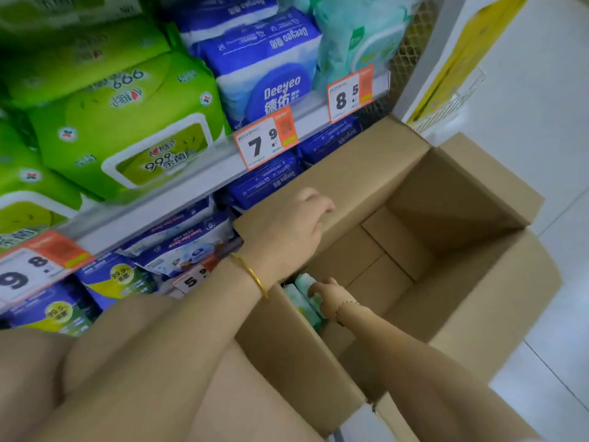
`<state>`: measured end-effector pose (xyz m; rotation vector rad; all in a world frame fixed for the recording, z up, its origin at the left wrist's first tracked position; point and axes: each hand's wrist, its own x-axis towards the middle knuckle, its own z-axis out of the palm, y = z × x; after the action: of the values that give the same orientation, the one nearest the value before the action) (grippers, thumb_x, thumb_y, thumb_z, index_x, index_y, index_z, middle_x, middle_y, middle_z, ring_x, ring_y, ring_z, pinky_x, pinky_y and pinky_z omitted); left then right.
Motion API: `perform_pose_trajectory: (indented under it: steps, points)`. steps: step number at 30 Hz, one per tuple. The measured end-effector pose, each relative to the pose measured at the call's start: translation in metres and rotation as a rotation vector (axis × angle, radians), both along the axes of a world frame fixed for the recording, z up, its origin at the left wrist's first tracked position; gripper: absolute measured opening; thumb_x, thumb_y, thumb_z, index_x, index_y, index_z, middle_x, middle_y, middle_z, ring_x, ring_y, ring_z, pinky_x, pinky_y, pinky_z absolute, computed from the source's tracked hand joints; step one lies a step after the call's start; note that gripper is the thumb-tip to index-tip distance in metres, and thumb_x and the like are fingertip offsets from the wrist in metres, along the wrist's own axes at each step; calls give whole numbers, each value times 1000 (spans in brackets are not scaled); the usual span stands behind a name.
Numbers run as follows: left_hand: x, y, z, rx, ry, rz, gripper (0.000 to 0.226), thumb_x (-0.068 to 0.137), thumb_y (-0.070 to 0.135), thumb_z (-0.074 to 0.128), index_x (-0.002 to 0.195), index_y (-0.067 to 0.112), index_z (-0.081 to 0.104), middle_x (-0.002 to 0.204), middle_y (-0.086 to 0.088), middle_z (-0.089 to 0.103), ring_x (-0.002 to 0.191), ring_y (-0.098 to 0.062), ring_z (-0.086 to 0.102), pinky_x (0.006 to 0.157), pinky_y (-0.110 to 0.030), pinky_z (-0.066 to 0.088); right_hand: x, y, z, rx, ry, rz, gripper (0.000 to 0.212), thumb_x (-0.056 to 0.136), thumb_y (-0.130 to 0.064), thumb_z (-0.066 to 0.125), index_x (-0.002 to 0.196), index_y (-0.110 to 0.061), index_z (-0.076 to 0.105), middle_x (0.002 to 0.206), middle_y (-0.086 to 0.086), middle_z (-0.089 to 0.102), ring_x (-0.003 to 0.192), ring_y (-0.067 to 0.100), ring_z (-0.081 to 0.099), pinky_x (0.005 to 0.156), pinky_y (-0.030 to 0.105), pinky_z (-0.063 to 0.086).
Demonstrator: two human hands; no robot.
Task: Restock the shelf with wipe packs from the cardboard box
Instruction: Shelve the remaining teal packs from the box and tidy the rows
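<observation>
Your left hand [287, 231] is up on the near-left flap of the box [462, 314], fingers curled over the flap's edge and gripping it, gold bangle [251, 275] on that wrist. Your right hand [328, 296] is way down inside the box, fingers curled round the top of a pale green wipe pack [306, 283], thin chain [345, 304] on that wrist.

The box is plain brown corrugated cardboard, all flaps folded open, deep and mostly bare inside. You can see the seam of the bottom flaps beyond your right hand. What's in there sits tucked in the corner right below your left hand: the pack you're holding plus another mint pack [302, 309] just beside it, both soft, glossy plastic, standing on edge against the wall.

Above and beyond your left hand is the shelf [204, 169], a white rail with orange-and-white price tags. Up top it holds puffy lime green packs [127, 129] with white flip lids, blue packs [264, 68] with a rounded lid, and mint packs [357, 36] furthest along. The level under that holds flatter dark blue packs [264, 180]. Shiny white floor tiles [548, 355] past your right arm.
</observation>
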<state>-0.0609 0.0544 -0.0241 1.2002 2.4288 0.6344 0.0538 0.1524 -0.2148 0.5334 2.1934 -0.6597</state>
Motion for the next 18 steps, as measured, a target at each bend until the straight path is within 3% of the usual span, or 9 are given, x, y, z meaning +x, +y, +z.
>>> perform_pose_trajectory:
  steps: [2,7,11,13,18]
  points:
    - [-4,1,-1,5,4,3,31,91,13,45,120,22,54,128,6,48,83,-19,59,77,-43,53,-3,-1,-7,-3,6,48,41,85,-1,45,118,-25,51,129,7,34,96,29,45,78,34,49]
    - [-6,7,1,-4,-6,-1,30,92,15,44,119,22,54,128,6,48,86,-19,59,75,-42,53,1,-1,-15,32,-8,105,37,88,-8,47,118,-27,54,143,4,23,108,34,49,82,36,53]
    - [-3,8,3,-8,-36,0,30,93,13,44,121,19,54,127,3,49,87,-17,57,78,-37,52,14,-7,-21,91,67,-46,39,90,-15,44,126,-28,51,138,8,28,112,32,46,89,39,53]
    - [-1,9,5,-1,-57,9,30,93,12,44,122,18,54,128,1,48,90,-17,56,80,-36,50,15,-10,-24,70,19,-20,45,88,-18,45,131,-33,47,136,8,29,115,31,43,90,39,51]
    - [-4,3,3,14,-66,29,29,94,13,44,122,17,54,128,1,48,86,-14,54,74,-28,46,7,-14,-24,58,-23,-63,43,88,-23,46,130,-33,48,127,8,31,105,31,46,86,36,51]
